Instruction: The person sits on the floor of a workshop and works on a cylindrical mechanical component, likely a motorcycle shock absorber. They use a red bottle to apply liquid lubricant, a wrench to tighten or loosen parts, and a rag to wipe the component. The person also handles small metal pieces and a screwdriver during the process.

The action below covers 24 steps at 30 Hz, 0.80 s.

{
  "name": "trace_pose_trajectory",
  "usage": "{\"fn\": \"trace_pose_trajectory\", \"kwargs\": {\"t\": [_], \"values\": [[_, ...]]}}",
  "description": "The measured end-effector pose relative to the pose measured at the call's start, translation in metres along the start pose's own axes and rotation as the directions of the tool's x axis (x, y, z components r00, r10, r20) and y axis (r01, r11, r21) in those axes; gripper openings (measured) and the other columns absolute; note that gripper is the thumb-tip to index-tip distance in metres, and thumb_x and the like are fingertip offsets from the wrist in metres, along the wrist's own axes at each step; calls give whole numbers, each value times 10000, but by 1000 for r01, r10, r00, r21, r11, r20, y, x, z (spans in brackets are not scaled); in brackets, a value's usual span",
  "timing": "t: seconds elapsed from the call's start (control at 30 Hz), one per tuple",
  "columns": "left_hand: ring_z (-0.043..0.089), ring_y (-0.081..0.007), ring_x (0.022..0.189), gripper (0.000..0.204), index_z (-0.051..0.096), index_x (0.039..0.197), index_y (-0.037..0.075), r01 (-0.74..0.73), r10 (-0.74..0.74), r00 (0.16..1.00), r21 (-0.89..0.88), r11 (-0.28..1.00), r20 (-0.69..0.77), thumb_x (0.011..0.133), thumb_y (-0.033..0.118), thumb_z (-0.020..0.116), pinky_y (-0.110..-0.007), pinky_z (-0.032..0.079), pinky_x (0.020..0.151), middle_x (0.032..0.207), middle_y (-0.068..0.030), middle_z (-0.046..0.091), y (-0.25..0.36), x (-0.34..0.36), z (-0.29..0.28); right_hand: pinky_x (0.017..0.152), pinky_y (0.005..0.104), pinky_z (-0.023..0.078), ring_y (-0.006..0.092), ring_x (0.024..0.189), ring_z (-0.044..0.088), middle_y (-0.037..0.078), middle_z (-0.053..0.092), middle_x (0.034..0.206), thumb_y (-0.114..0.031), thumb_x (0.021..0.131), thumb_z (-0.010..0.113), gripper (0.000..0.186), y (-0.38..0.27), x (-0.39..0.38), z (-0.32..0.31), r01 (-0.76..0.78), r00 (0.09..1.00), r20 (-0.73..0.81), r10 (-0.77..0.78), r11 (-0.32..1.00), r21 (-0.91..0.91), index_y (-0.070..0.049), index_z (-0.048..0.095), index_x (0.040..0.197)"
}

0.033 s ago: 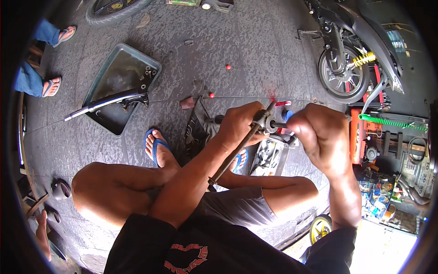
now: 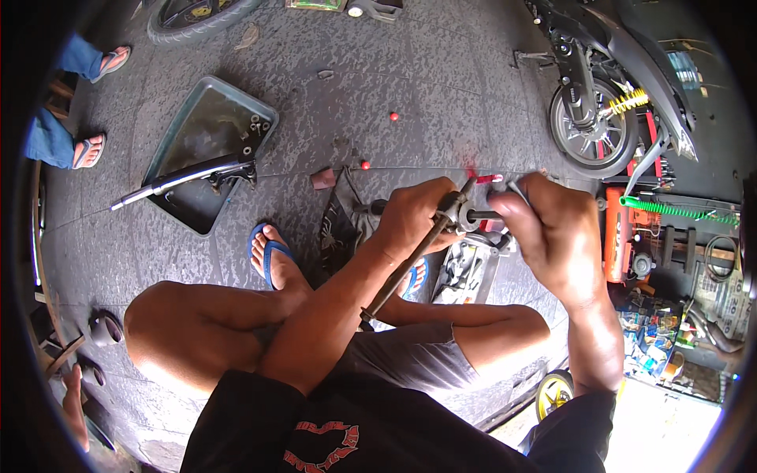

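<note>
Over grey floor, a metal assembly sits in left fingers.

The rod is brownish, the hose green, the spring yellow, the floor mottled grey.

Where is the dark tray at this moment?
The dark tray lies on the floor in the left half of the head view, above and left of a foot in a blue flip-flop, with a metal tube lying across it.

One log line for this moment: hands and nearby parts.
left hand: grips metal part with long bar | right hand: curled at rod, grip partly hidden | at left: tray, silver-black tube across it
</note>
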<state>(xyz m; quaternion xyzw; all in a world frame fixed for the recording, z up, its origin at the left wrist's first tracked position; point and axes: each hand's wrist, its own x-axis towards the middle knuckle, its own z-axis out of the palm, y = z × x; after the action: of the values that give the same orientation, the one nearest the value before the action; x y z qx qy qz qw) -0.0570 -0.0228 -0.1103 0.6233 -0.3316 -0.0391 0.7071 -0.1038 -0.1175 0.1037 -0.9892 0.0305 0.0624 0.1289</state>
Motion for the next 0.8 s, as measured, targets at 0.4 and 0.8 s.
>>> {"fn": "trace_pose_trajectory", "kwargs": {"t": [0.4,0.8], "values": [[651,-355,671,337,595,856,77,42,-42,999,-20,999,26,648,151,849,-390,506,586,747,-117,629,0,0,-5,711,261,494,145,778,623,67,630,888,-72,901,718,194,36,-24,62,136,969,-248,11,812,568,-1,716,1082],[669,-353,676,336,605,860,84,55,-55,998,-8,998,37,688,226,857,-392,517,577,732,-116,631,-2,1,0,815,335,502,231,942,611,109,624,1026,-209,855,781,255,33,-18,83,269,887,-461,-14,828,492,-7,712,993]]}}
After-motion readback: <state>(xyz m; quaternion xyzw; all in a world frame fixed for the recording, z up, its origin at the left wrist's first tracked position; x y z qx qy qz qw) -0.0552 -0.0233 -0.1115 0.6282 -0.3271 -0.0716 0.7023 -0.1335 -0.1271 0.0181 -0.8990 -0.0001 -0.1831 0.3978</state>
